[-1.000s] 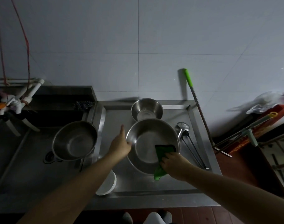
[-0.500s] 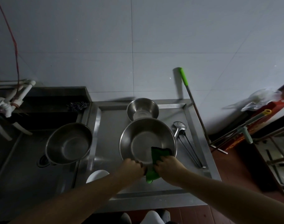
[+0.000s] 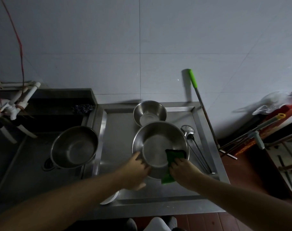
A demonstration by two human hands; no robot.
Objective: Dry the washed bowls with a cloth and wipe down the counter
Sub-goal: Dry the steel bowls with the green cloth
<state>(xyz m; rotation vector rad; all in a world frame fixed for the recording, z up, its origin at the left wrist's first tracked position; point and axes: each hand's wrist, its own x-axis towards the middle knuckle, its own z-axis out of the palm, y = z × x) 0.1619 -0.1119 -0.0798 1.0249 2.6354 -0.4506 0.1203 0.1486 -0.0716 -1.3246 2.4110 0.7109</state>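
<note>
**Bowl drying in progress, big bowl in hand**

Drying step, from what I can see. My left hand (image 3: 135, 170) is closed on the near-left rim of the big steel bowl (image 3: 158, 142), thumb over the edge, tipping it slightly toward me. My right hand (image 3: 183, 170) is closed on the green cloth (image 3: 172, 157), pressing it against the inside wall at the near-right; the cloth's tail hangs over the rim toward me.

Bowl sits mid-tabletop (image 3: 118, 147), on the recessed steel tray. Small bowl (image 3: 149, 112) is just behind it, rims near or touching; can't tell which. Third bowl (image 3: 74, 146) is in the sink (image 3: 13, 164) to the left, well apart.

Next move, my guess: sweep the cloth round the inner wall while the left hand turns or steadies the bowl, then do the outside. Needs a firm rim grip; wet steel likely slips.

Clearances:
- Right: ladle (image 3: 188, 130) and long thin utensils lie just beside the bowl. Tight there; a wide swing could knock them.
- Back: small bowl blocks pushing away.
- Left: open strip of tabletop between bowl and sink edge. Best spot to set the bowl down.
- Near: white dish (image 3: 109, 200) sits under my left forearm by the front lip, partly hidden. Watch the elbow.
- Green-handled pole (image 3: 200, 104) leans on the wall at the tabletop's right rear corner, clear of the work.

Counter wipe not yet started, judging by everything still laid out.
</note>
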